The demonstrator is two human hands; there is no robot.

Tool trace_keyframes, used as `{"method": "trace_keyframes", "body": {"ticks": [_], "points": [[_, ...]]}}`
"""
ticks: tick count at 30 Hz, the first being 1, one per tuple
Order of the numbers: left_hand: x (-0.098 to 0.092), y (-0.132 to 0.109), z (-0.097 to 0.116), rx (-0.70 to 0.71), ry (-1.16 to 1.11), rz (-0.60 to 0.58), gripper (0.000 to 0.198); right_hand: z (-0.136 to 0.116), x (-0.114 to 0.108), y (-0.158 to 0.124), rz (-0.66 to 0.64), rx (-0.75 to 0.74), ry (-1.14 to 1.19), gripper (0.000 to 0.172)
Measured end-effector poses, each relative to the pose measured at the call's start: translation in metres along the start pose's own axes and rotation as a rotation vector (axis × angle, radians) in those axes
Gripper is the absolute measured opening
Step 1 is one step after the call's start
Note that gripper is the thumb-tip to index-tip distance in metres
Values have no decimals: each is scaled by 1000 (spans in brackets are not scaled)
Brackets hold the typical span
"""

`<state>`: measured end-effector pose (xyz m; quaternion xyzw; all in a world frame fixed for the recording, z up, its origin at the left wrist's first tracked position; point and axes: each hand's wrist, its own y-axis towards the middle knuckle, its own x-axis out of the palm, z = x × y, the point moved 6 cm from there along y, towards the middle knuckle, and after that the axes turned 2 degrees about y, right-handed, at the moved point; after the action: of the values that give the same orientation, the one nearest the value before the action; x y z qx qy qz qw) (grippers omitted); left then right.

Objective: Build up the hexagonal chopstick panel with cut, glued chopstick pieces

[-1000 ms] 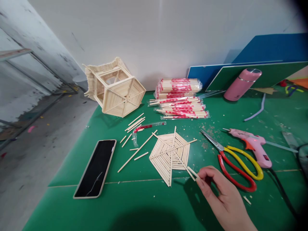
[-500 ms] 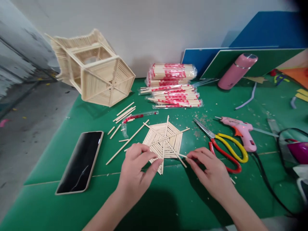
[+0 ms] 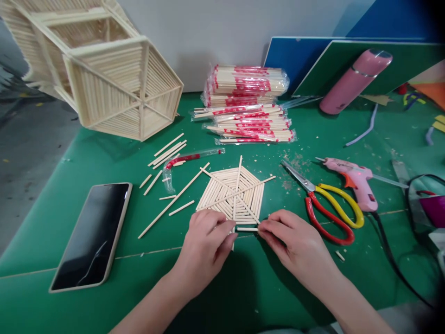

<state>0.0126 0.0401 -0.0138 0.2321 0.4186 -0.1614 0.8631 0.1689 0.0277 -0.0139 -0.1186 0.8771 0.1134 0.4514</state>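
right fingers (image 3: 276,223) pinch short stick (image 3: 247,229) | left fingers (image 3: 209,221) at stick panel (image 3: 251,197)

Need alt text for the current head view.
The right hand holds a short stick beside the near edge of a hexagonal stick panel on a green table; the left hand is at the panel's near-left corner. Scissors and a pink glue gun lie to the right, a phone left, wrapped sticks and a larger stick structure behind.

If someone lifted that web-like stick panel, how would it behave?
The stick panel is probably light, since it looks thin. It may lift fairly stiffly, because long sticks cross its middle. The protruding stick ends might snag or snap, being so slender.
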Motion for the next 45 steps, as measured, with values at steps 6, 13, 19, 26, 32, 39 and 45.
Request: {"method": "trace_keyframes", "body": {"ticks": [6,13,19,26,32,39,45], "points": [[5,1,-1,-22,-11,-2,15,1,3,4,-21,18,-29,18],[4,0,3,-1,19,42,10,1,6,8,-56,34,-29,19],[5,0,13,117,148,35,15,2,7,9,-57,30,-13,18],[10,-1,16,136,261,-6,17,6,6,8,-24,68,58,17],[11,-2,17,143,289,-1,18,14,3,4,5,171,138,14],[12,-2,16,142,286,-12,18,11,4,5,-19,167,122,17],[8,-2,17,134,270,16,16,2,3,1,84,78,1,15]]}}
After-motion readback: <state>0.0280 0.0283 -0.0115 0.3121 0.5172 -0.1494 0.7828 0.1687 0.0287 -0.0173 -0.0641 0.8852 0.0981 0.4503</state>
